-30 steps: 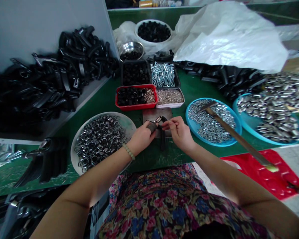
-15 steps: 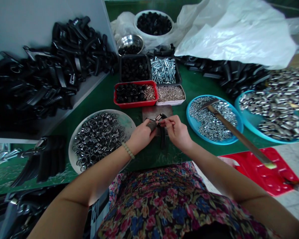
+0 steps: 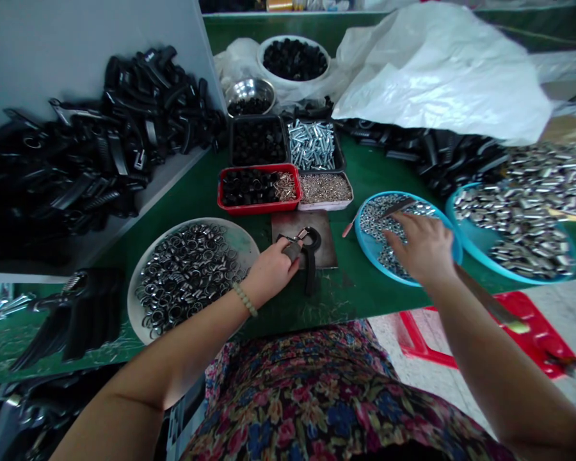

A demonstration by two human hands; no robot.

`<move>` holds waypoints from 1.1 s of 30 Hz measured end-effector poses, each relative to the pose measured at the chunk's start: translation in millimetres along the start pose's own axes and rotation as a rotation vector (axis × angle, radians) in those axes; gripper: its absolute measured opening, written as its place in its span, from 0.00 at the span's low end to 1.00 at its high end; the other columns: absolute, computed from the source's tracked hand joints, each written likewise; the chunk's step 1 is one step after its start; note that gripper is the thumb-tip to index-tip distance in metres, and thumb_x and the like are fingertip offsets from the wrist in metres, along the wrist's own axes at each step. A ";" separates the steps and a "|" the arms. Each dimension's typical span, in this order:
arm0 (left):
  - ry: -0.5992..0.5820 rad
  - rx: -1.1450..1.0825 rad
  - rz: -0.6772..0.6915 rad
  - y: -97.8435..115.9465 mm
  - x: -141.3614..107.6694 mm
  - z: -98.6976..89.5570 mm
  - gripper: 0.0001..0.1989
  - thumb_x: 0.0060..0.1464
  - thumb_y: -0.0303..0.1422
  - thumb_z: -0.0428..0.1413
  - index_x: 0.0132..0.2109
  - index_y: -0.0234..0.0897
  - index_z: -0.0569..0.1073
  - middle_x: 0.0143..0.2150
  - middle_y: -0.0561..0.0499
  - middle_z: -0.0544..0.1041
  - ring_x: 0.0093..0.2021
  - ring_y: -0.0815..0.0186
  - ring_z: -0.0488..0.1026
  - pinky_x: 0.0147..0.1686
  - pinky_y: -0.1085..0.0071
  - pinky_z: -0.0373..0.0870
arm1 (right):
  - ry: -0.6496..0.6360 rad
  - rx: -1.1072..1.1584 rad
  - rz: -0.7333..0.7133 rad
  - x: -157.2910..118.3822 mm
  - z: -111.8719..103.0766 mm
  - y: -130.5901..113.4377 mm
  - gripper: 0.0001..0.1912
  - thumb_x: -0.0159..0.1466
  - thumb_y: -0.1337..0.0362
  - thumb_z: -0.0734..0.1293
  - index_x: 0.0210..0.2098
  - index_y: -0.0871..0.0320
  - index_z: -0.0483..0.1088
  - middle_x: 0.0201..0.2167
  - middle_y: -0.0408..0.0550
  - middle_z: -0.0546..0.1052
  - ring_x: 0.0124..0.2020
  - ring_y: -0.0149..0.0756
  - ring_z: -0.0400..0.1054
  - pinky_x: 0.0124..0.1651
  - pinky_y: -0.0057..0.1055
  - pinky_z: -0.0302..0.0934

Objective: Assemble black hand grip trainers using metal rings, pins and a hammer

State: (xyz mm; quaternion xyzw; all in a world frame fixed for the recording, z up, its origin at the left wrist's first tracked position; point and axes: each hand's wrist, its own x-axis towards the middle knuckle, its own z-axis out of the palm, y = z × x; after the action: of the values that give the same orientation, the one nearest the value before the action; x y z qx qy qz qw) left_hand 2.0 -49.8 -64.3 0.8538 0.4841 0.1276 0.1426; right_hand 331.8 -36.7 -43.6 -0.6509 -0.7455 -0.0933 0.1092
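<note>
My left hand (image 3: 270,272), with a dark wrap on one finger and a beaded bracelet at the wrist, is closed on a black ring-shaped part with a handle (image 3: 310,269). A shiny metal spring piece shows at the top of that part. Under it lies a flat metal plate (image 3: 327,246). My right hand (image 3: 422,248) is over the blue tray of small metal pieces (image 3: 365,240), fingers apart, at the head end of a hammer (image 3: 489,302). The hand hides part of the hammer's handle, and I see no firm grip on it.
A grey plate of metal rings (image 3: 247,240) sits left. Behind are a red box of black parts (image 3: 256,208), a box of bolts (image 3: 312,144) and a box of tiny rivets (image 3: 326,189). Black handles (image 3: 139,128) are heaped left; a second blue tray (image 3: 480,256) holds metal pieces.
My right hand has left the black part and moved right, to the hammer on the blue tray, its fingers spreading. My left hand stays on the part. The view has shifted slightly.
</note>
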 end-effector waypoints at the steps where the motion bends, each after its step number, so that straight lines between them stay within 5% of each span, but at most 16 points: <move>1: -0.007 0.005 0.003 1.1 0.3 -0.5 0.20 0.63 0.35 0.47 0.59 0.33 0.66 0.48 0.43 0.70 0.43 0.60 0.73 0.48 0.63 0.71 | 0.002 -0.072 0.098 -1.8 -1.5 17.4 0.27 0.66 0.51 0.59 0.55 0.64 0.68 0.49 0.71 0.73 0.51 0.62 0.65 0.44 0.53 0.56; 4: -0.012 0.005 0.002 4.0 1.3 -2.2 0.19 0.63 0.35 0.47 0.58 0.32 0.67 0.48 0.42 0.70 0.43 0.60 0.72 0.47 0.64 0.72 | -0.097 -0.137 0.157 -4.8 -1.3 55.9 0.25 0.67 0.54 0.58 0.52 0.68 0.70 0.39 0.73 0.75 0.43 0.59 0.69 0.38 0.49 0.57; 6: -0.006 0.005 -0.009 5.4 1.5 -2.8 0.19 0.63 0.35 0.46 0.58 0.32 0.67 0.48 0.43 0.70 0.43 0.60 0.72 0.46 0.64 0.72 | -0.138 -0.118 0.122 -5.1 -0.2 59.4 0.22 0.68 0.58 0.58 0.53 0.67 0.69 0.39 0.71 0.75 0.39 0.56 0.71 0.37 0.47 0.59; 11: -0.021 0.008 -0.034 7.6 1.3 -4.0 0.19 0.62 0.34 0.47 0.58 0.35 0.66 0.48 0.43 0.70 0.43 0.61 0.73 0.45 0.65 0.72 | -0.119 0.168 0.139 -8.6 -15.9 -8.9 0.23 0.68 0.59 0.55 0.58 0.62 0.64 0.44 0.64 0.76 0.35 0.51 0.75 0.33 0.43 0.66; 17: -0.028 0.010 -0.038 8.3 1.4 -6.8 0.19 0.63 0.35 0.47 0.58 0.35 0.66 0.47 0.44 0.70 0.42 0.61 0.72 0.45 0.65 0.72 | -0.175 0.562 -0.063 -6.8 -40.9 -95.6 0.24 0.69 0.60 0.54 0.63 0.54 0.58 0.49 0.55 0.77 0.43 0.48 0.75 0.40 0.41 0.70; 22: -0.041 0.003 -0.048 9.0 0.9 -8.4 0.17 0.63 0.34 0.46 0.56 0.36 0.67 0.47 0.44 0.70 0.41 0.61 0.72 0.44 0.65 0.72 | -0.258 0.553 -0.076 5.7 -39.4 -106.0 0.21 0.68 0.61 0.56 0.59 0.54 0.63 0.40 0.54 0.80 0.33 0.46 0.76 0.32 0.37 0.69; 26: -0.021 -0.017 -0.038 7.7 0.8 -7.6 0.16 0.63 0.33 0.47 0.56 0.36 0.67 0.47 0.44 0.70 0.42 0.61 0.72 0.44 0.65 0.71 | -0.230 0.556 0.006 8.8 -41.7 -107.7 0.23 0.69 0.60 0.53 0.62 0.54 0.59 0.46 0.55 0.78 0.38 0.46 0.76 0.36 0.39 0.69; 30: -0.029 -0.025 -0.046 6.8 2.0 -5.9 0.17 0.62 0.33 0.48 0.57 0.37 0.66 0.47 0.44 0.70 0.41 0.61 0.73 0.44 0.65 0.71 | -0.373 0.484 -0.015 7.9 -41.5 -109.6 0.22 0.69 0.58 0.53 0.60 0.55 0.63 0.37 0.55 0.80 0.31 0.49 0.76 0.30 0.40 0.68; 33: -0.032 0.006 -0.054 9.3 1.4 -2.8 0.18 0.62 0.34 0.47 0.58 0.38 0.66 0.48 0.45 0.70 0.42 0.61 0.73 0.45 0.66 0.71 | -0.255 0.527 -0.034 7.2 -39.9 -108.4 0.24 0.70 0.58 0.52 0.63 0.53 0.58 0.42 0.54 0.79 0.35 0.47 0.76 0.33 0.38 0.68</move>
State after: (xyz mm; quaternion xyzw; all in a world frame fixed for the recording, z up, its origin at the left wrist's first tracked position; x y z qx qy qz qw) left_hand 9.0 -52.8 -58.1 0.8427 0.5051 0.1086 0.1514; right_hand 225.1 -55.7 -2.9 -0.5939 -0.7625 0.1843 0.1783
